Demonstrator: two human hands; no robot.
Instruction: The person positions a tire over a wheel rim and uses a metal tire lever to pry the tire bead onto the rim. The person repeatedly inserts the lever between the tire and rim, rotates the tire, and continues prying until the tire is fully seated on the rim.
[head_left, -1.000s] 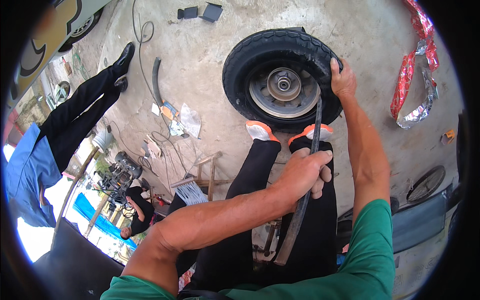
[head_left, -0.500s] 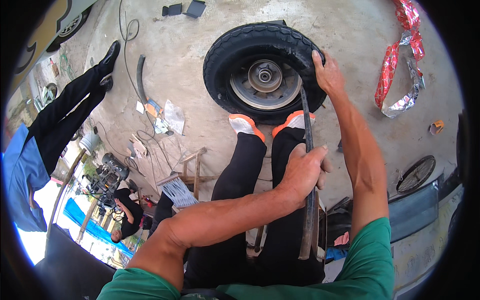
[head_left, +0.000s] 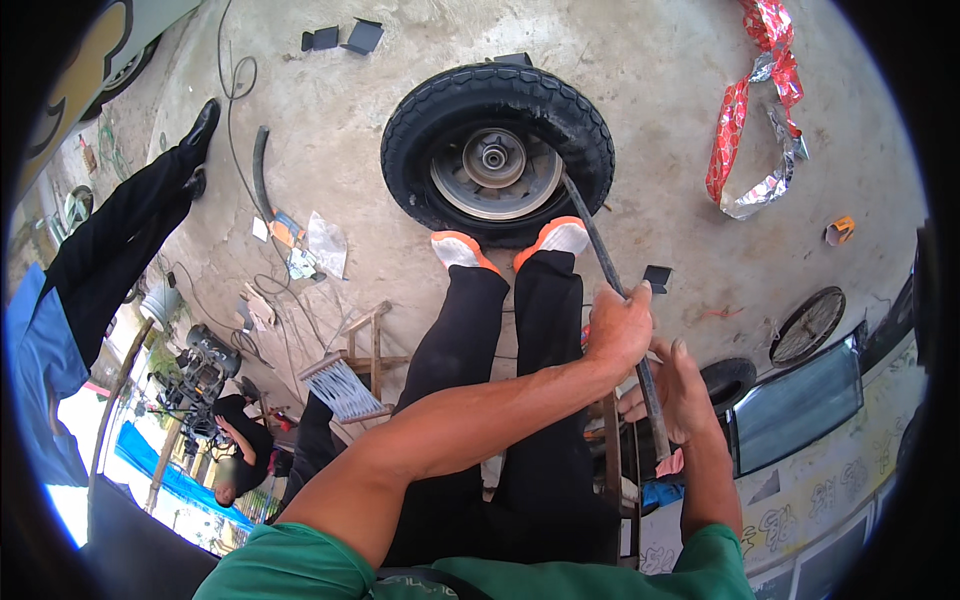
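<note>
The bar [head_left: 600,255] made a slanting line between the person's hands and the wheel. Its far tip met the tire [head_left: 410,150] at the rim's [head_left: 545,185] near right edge, though I couldn't tell how deep it sat. From there its long axis ran back toward the person and rightward, past both hands.

The left hand [head_left: 620,325], the nearer to the wheel, was closed tight round the bar about midway. The right hand [head_left: 685,395] was lower and a little right, by the near end, half open with the thumb raised and the fingers passing behind the bar; I saw no grip there, and couldn't tell whether it touched.

The tire lay flat on the floor [head_left: 660,190], ahead of the hands and to their left, just beyond the shoes [head_left: 462,250].

As for containers, a small orange carton [head_left: 840,231] lay on the floor ahead and right of the hands, and a white bucket [head_left: 160,303] was well off to their left; I couldn't make out the contents of either. Nearer, left of the hands, was a strap-seated stool [head_left: 345,388].
</note>
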